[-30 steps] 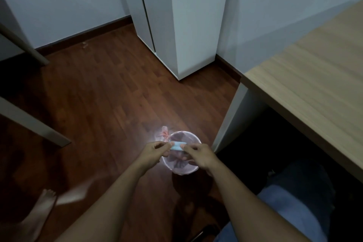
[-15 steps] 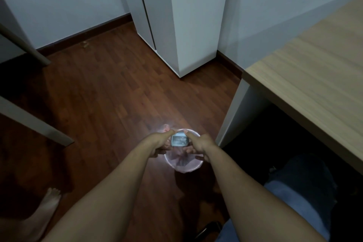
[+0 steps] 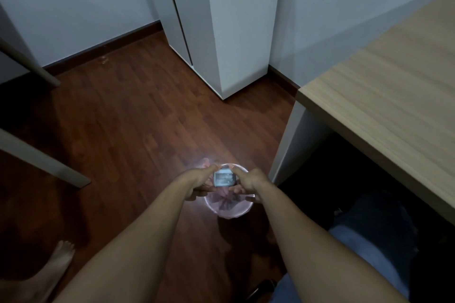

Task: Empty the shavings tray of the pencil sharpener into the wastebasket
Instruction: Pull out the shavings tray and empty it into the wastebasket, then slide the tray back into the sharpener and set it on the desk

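Left hand (image 3: 200,183) and right hand (image 3: 250,181) both pinch the small shavings tray (image 3: 223,178) at its ends, directly above the lined wastebasket (image 3: 229,206). Tray looks in place for dumping; whether shavings have fallen cannot be told, and refitting remains. Dim room: dark wood floor (image 3: 138,125), desk (image 3: 394,96) right, white cabinet (image 3: 229,19) far.

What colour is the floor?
Dark reddish-brown wood planks, seen in the head view.

Shavings tray (image 3: 223,177) contents too small and blurred to tell.
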Demonstrator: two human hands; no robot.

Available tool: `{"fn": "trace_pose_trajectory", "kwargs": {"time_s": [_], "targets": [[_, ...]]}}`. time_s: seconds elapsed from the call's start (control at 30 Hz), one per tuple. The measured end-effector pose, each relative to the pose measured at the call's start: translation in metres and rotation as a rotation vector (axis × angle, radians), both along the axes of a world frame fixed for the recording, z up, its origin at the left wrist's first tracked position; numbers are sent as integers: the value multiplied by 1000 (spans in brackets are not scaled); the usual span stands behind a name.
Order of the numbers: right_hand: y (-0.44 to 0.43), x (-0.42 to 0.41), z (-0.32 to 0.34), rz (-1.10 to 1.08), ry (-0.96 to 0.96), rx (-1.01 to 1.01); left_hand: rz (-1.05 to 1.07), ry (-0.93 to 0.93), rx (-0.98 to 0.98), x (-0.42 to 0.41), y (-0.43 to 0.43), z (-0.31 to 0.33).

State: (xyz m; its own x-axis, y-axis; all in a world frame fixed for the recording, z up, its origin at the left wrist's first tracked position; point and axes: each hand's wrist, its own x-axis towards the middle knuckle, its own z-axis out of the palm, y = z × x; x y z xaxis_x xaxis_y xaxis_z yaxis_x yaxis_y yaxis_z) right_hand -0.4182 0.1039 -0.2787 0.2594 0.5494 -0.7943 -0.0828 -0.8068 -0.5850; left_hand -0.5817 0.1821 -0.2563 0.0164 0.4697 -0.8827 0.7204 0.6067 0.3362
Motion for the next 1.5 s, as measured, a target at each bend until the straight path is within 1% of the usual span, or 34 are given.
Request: {"fn": "trace_pose_trajectory", "kwargs": {"time_s": [0.2,0.33,0.43,0.5,0.6,0.73,0.83,0.93,1.1,1.2,1.33,1.5], "targets": [[-9,6,6,46,57,80,-66,-179,43,-17,-5,-3],[-17,14,3,96,152,208,-78,-344,214,-31,-14,1],[-20,20,-1,157,128,273,-123,-435,332,-39,-18,2],[-22,21,4,206,75,319,-141,-462,383,-42,-20,2],[-24,19,9,242,-37,385,-152,-489,450,-42,-20,3],[-23,18,27,238,-82,436,-224,-502,565,-40,-16,21],[-17,23,57,250,-82,472,-233,-551,607,-40,-3,47],[-8,31,102,250,-102,536,-249,-605,632,-34,11,83],[13,42,184,220,-190,667,-264,-666,754,-16,32,161],[16,48,235,220,-284,743,-287,-689,852,-6,42,207],[9,62,296,222,-311,813,-310,-740,911,11,42,260],[-27,100,348,246,-427,851,-359,-753,990,52,35,304]]}}
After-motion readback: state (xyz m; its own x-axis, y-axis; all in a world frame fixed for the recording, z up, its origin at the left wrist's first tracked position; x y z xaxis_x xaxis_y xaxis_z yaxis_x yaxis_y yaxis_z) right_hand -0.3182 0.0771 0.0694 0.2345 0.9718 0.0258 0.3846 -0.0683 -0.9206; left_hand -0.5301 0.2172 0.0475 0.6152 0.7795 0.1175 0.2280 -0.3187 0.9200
